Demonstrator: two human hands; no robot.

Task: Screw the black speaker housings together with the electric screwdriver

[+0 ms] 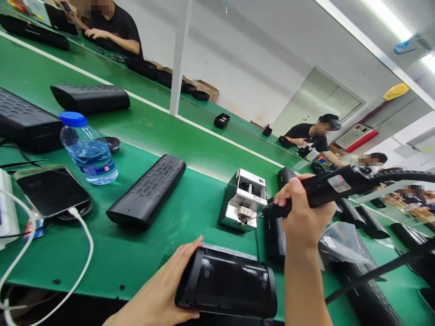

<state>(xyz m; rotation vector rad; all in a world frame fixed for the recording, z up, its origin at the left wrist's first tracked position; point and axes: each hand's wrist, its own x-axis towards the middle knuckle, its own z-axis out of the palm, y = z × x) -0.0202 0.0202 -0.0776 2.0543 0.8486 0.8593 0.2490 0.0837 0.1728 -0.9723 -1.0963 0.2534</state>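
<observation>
My left hand (170,285) grips the left end of a glossy black speaker-like housing (234,280), which lies at the near edge of the green table. In my right hand (302,213) is a black electric screwdriver (335,184), its fingers wrapped round the body and a cable running off to the right. The bit points left at the front of a small silver screw feeder (243,201); whether it touches a screw there is too small to tell. Right of the feeder stands a black housing (276,235), partly hidden by my right arm.
A perforated black housing (146,192) lies left of the feeder. Further left are a water bottle (90,149), a phone (54,190) with a white cable (89,240), and more housings (90,98). A plastic bag (343,242) sits at right. Co-workers (118,31) sit across the line.
</observation>
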